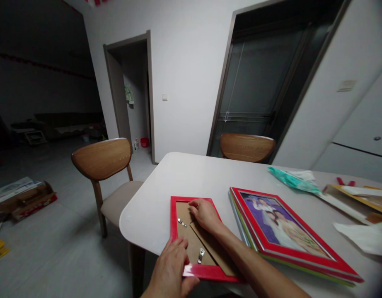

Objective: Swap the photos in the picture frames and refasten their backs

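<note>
A red picture frame lies face down near the table's edge, its brown backing board upward. Two small metal clips show on the back: one clip by the left side, another clip near the bottom. A brown support flap runs slantwise along the board, partly behind my right forearm. My left hand grips the frame's lower left corner, fingers along the side and thumb at the bottom edge. Near the top edge, my right hand has its fingers curled together against the board; whatever they pinch is hidden.
Right of my hands is a stack of frames, topped by a red-framed photo. Beyond lie a teal plastic wrapper, an open cardboard package and white paper. Wooden chairs stand by the white table.
</note>
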The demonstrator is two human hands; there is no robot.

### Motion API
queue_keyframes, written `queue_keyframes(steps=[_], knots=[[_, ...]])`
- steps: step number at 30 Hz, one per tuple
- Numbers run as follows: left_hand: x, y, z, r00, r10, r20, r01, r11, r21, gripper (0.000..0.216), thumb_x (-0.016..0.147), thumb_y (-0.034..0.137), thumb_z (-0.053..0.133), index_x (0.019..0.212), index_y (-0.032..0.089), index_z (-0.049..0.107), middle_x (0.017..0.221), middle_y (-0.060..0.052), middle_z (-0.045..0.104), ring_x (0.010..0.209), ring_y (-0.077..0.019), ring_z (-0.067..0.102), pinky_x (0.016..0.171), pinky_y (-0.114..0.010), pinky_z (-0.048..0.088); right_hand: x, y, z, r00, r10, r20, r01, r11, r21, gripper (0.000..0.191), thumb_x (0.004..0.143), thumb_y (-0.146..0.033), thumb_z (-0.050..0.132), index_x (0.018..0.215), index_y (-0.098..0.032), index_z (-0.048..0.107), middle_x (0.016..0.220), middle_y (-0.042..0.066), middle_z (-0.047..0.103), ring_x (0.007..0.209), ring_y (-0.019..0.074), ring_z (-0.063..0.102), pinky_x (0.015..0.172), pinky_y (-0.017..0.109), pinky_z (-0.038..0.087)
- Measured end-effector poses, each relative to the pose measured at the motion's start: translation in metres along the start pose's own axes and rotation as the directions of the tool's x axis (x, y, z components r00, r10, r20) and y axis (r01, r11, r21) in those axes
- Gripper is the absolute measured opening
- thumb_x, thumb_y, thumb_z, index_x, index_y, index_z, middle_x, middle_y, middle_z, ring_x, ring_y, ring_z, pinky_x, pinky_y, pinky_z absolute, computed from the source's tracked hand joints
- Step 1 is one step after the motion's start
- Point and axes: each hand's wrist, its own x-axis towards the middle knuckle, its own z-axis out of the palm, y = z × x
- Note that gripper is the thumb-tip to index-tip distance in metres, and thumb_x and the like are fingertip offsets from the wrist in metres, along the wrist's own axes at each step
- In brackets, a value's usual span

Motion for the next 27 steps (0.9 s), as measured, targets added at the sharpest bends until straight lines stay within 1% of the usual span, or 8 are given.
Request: queue_keyframes(steps=[5, 8, 11, 16, 20, 22, 25, 27], knots=[[0.000, 0.002, -0.002, 1.000, -0.022, 0.022, 0.022, 1.000, 0.009, 0.029, 0.058, 0.018, 0.066, 0.086, 0.014, 0.058, 0.120, -0.015, 0.050, 0.113, -0.0280, 0.041, 0.096, -0.047, 0.032, -0.026, -0.025, 0.003, 0.987, -0.156, 0.046, 0.155, 0.988, 0.024, 0.025, 0.077, -0.020, 0.040, 0.071, -0.018, 0.065, 0.073, 0.004, 0.062, 0.071, 0.0130, 0.052, 0.063, 0.021, 0.033], [0.000, 0.001, -0.001, 1.000, -0.019, 0.015, 0.019, 1.000, 0.002, 0.032, 0.059, 0.017, 0.066, 0.089, 0.013, 0.058, 0.119, -0.015, 0.050, 0.114, -0.0282, 0.041, 0.096, -0.047, 0.031, -0.030, -0.033, 0.005, 0.984, -0.174, 0.046, 0.174, 0.985, 0.011, 0.025, 0.076, -0.016, 0.041, 0.066, -0.016, 0.064, 0.069, 0.005, 0.059, 0.068, 0.0134, 0.049, 0.061, 0.023, 0.032], [-0.001, -0.002, 0.003, 1.000, 0.016, -0.018, -0.016, 1.000, -0.009, 0.045, 0.059, 0.017, 0.065, 0.102, 0.014, 0.052, 0.120, -0.016, 0.049, 0.113, -0.0282, 0.041, 0.094, -0.049, 0.033, -0.031, -0.035, 0.007, 0.985, -0.163, 0.055, 0.163, 0.987, -0.001, 0.027, 0.076, -0.013, 0.038, 0.061, -0.013, 0.061, 0.065, 0.006, 0.056, 0.063, 0.0131, 0.047, 0.056, 0.023, 0.031], [0.000, -0.003, 0.004, 0.999, 0.013, -0.038, -0.014, 1.000, -0.017, 0.037, 0.059, 0.018, 0.065, 0.095, 0.016, 0.055, 0.118, -0.013, 0.052, 0.112, -0.0278, 0.043, 0.094, -0.050, 0.032, -0.035, -0.035, 0.008, 0.968, -0.235, 0.091, 0.233, 0.972, 0.026, 0.028, 0.078, -0.011, 0.036, 0.066, -0.014, 0.060, 0.069, 0.004, 0.056, 0.064, 0.0115, 0.045, 0.059, 0.022, 0.032], [0.002, 0.000, 0.000, 1.000, -0.004, 0.012, 0.004, 1.000, 0.000, 0.048, 0.059, 0.017, 0.066, 0.104, 0.011, 0.051, 0.119, -0.017, 0.049, 0.114, -0.0275, 0.041, 0.096, -0.048, 0.032, -0.037, -0.034, 0.006, 0.961, -0.260, 0.095, 0.256, 0.965, 0.054, 0.028, 0.079, -0.014, 0.036, 0.066, -0.014, 0.061, 0.070, 0.004, 0.056, 0.067, 0.0121, 0.046, 0.061, 0.021, 0.033], [0.002, 0.000, -0.002, 1.000, -0.012, 0.015, 0.012, 1.000, 0.001, 0.043, 0.059, 0.017, 0.066, 0.100, 0.010, 0.054, 0.120, -0.016, 0.049, 0.114, -0.0270, 0.040, 0.097, -0.046, 0.031, -0.040, -0.031, 0.000, 0.960, -0.265, 0.090, 0.260, 0.963, 0.067, 0.030, 0.080, -0.016, 0.035, 0.069, -0.014, 0.062, 0.072, 0.004, 0.056, 0.068, 0.0123, 0.046, 0.062, 0.022, 0.034], [0.002, -0.003, -0.003, 1.000, -0.018, 0.013, 0.018, 1.000, -0.010, 0.031, 0.059, 0.017, 0.066, 0.089, 0.013, 0.058, 0.120, -0.014, 0.049, 0.114, -0.0267, 0.040, 0.097, -0.045, 0.031, -0.051, -0.022, -0.015, 0.946, -0.308, 0.102, 0.293, 0.946, 0.141, 0.028, 0.080, -0.019, 0.036, 0.079, -0.016, 0.064, 0.084, 0.006, 0.057, 0.078, 0.0138, 0.048, 0.071, 0.024, 0.036], [0.001, -0.006, -0.002, 1.000, -0.013, 0.004, 0.013, 1.000, -0.018, 0.035, 0.059, 0.017, 0.066, 0.093, 0.013, 0.057, 0.120, -0.014, 0.049, 0.114, -0.0264, 0.041, 0.097, -0.046, 0.031, -0.064, -0.016, -0.027, 0.930, -0.339, 0.139, 0.310, 0.930, 0.198, 0.026, 0.078, -0.017, 0.039, 0.083, -0.019, 0.065, 0.089, 0.006, 0.057, 0.084, 0.0149, 0.048, 0.076, 0.025, 0.035]])
